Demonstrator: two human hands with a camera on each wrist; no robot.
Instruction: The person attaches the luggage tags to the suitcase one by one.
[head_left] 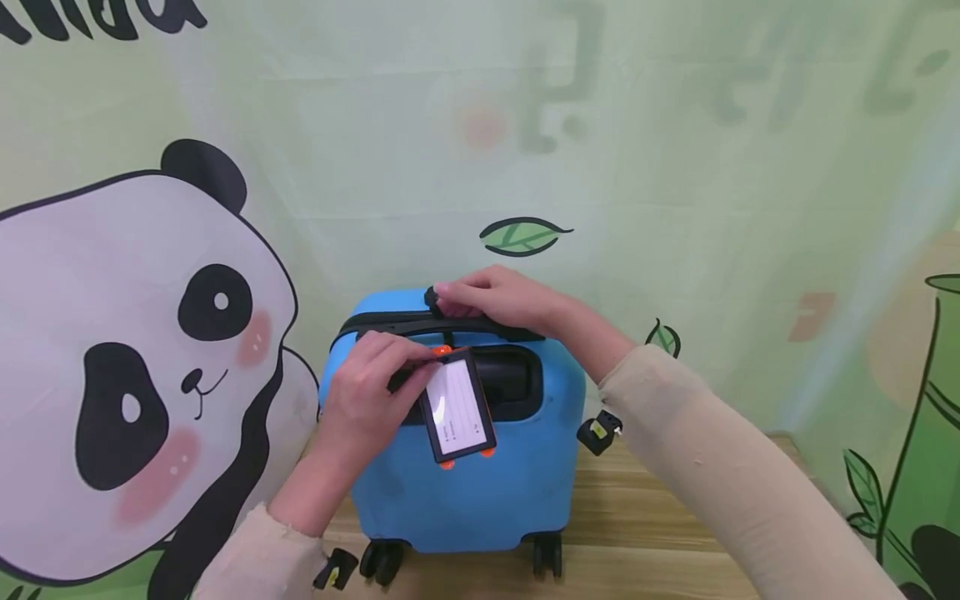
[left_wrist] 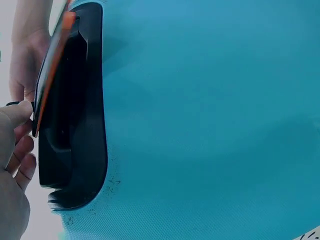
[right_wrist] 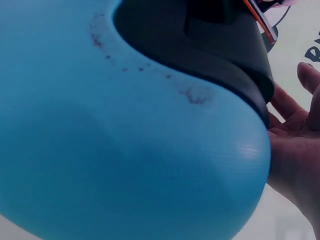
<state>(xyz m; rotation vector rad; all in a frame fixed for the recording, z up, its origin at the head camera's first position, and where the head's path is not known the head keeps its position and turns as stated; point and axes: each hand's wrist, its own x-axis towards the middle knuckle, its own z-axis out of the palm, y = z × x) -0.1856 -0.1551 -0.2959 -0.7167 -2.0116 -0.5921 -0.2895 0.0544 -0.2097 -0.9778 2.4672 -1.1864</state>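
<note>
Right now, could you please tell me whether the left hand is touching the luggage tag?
Touching; in the head view, the left hand pinches the luggage tag at its upper end.

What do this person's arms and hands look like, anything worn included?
The left sleeve and right sleeve are plain cream. The left hand and right hand show no gloves. A small black block with a yellow patch appears beside each sleeve; its fixing is unclear.

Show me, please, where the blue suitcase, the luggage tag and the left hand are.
Blue suitcase [head_left: 465, 500], head view: lower front shell.
Luggage tag [head_left: 457, 407], head view: white card face.
Left hand [head_left: 363, 390], head view: back of hand.
</note>
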